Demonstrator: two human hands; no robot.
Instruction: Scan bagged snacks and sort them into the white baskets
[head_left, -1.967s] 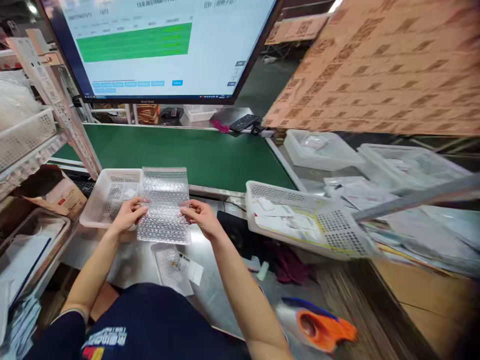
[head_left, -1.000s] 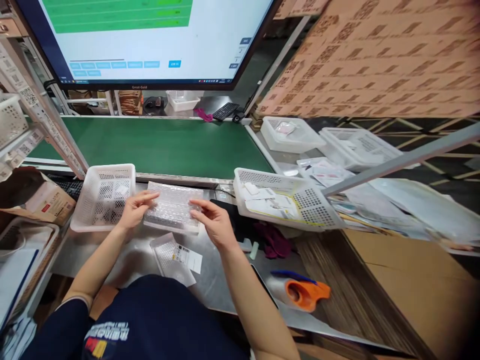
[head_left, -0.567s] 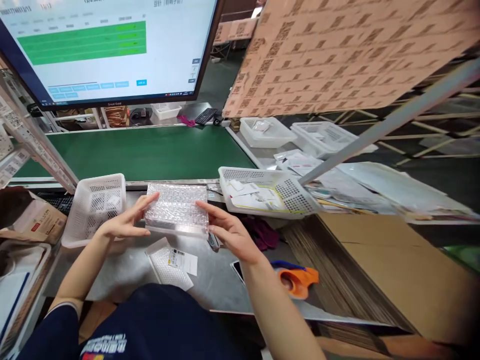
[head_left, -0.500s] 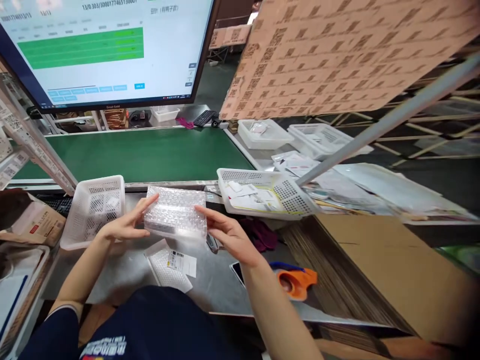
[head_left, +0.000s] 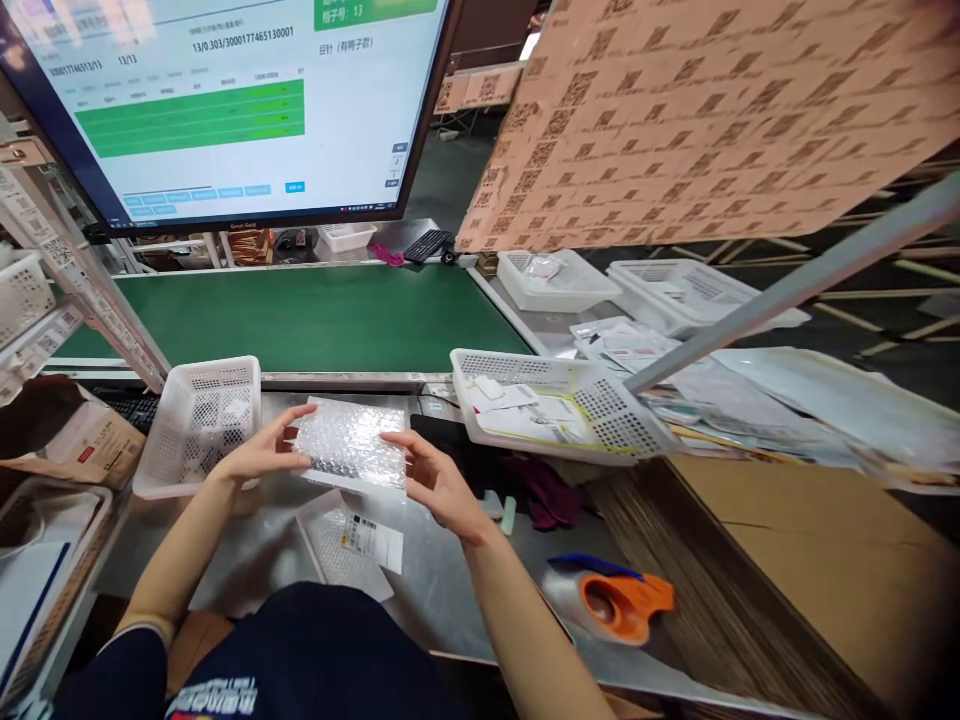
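Observation:
I hold a clear bubble-wrap pouch (head_left: 349, 445) flat between both hands, just above the steel bench (head_left: 442, 580). My left hand (head_left: 262, 455) grips its left edge, thumb on top. At the right edge, my right hand (head_left: 435, 480) has its fingers curled against the pouch. Below the pouch lies a small mesh bag with a barcode label (head_left: 352, 535). A white perforated basket (head_left: 199, 425) stands just left of my left hand.
A second white basket with papers (head_left: 562, 415) sits to the right. An orange tape dispenser (head_left: 619, 605) lies near the bench's front edge. A green conveyor belt (head_left: 315, 315) runs behind, under a large monitor (head_left: 225, 100). Flat cardboard (head_left: 795, 560) lies at right.
The pouch, held upright two seconds ago, has been folded down and turned flat between my hands. My view has swung right and back slightly.

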